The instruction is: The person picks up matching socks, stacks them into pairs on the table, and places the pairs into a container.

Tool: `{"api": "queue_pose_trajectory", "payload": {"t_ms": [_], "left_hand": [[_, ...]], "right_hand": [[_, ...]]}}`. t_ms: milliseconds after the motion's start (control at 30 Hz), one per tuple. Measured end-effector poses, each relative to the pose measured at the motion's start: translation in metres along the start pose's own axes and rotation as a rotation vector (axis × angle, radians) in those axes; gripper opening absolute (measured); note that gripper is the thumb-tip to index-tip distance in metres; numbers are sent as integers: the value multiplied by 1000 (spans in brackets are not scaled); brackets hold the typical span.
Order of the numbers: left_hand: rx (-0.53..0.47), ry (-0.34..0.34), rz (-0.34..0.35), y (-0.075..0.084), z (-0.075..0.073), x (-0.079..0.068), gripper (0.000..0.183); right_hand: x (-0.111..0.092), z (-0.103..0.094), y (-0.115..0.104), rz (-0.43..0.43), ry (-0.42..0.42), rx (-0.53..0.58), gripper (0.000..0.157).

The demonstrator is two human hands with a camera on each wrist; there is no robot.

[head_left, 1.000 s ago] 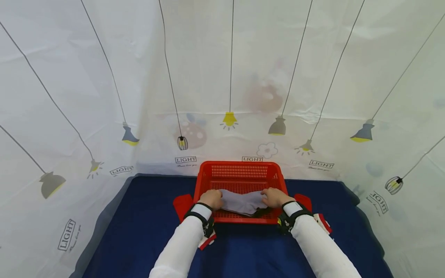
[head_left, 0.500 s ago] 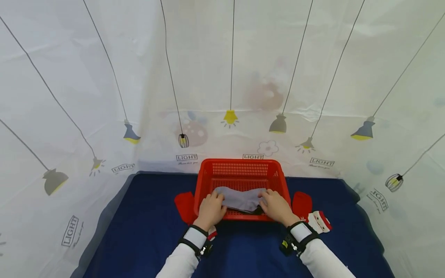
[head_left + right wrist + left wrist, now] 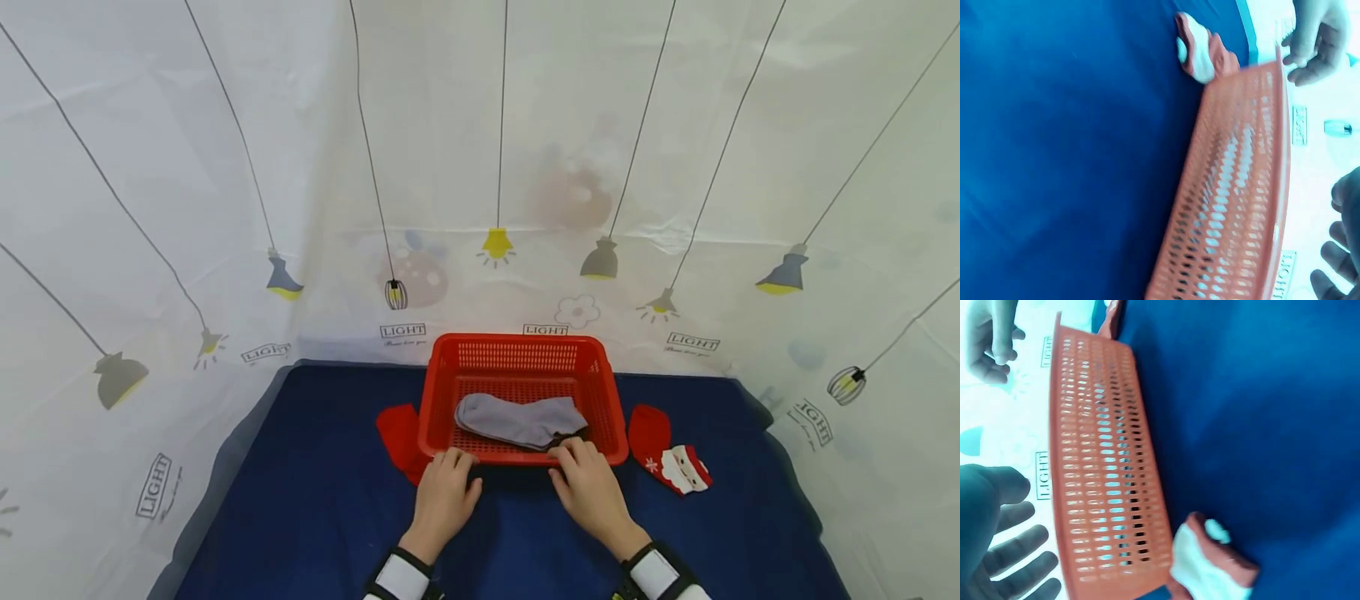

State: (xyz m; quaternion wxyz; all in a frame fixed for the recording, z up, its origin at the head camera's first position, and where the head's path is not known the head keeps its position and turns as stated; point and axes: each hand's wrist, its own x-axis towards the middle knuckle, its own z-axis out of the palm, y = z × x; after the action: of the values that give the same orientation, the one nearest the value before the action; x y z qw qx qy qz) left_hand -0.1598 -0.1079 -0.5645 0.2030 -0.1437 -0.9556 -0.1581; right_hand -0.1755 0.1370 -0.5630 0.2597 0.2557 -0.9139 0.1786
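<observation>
A pair of grey socks lies flat across the red plastic basket, with something dark showing beneath its right end. My left hand is at the basket's near left rim, fingers loosely bent and holding nothing. Near the right part of the same rim is my right hand, its fingers relaxed too. In the left wrist view the left hand's fingers are spread apart beside the basket's slotted wall. The right wrist view shows the right hand's fingers loosely curved, apart from the rim.
On the dark blue cloth, a red sock with a Santa face lies right of the basket. Another red sock is at its left, partly hidden by my left hand. Behind stands a white curtain printed with lamps.
Both hands have let go of the grey socks and drawn back toward me, from inside the basket to its near rim. The socks now lie flat in the basket.
</observation>
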Motion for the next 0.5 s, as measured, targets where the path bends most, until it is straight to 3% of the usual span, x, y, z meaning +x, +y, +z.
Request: {"api": "queue_pose_trajectory", "payload": {"t_ms": [167, 300, 400, 500], "left_hand": [[-25, 4, -53, 4, 0, -24, 24], [-36, -30, -68, 7, 3, -46, 23], [-55, -97, -90, 8, 4, -60, 23], [-72, -135, -110, 9, 5, -70, 23]], "right_hand": [[-28, 4, -20, 48, -57, 28, 31], [-54, 10, -32, 149, -200, 56, 28], [-68, 14, -37, 213, -321, 70, 24], [-78, 18, -39, 243, -403, 73, 22]]}}
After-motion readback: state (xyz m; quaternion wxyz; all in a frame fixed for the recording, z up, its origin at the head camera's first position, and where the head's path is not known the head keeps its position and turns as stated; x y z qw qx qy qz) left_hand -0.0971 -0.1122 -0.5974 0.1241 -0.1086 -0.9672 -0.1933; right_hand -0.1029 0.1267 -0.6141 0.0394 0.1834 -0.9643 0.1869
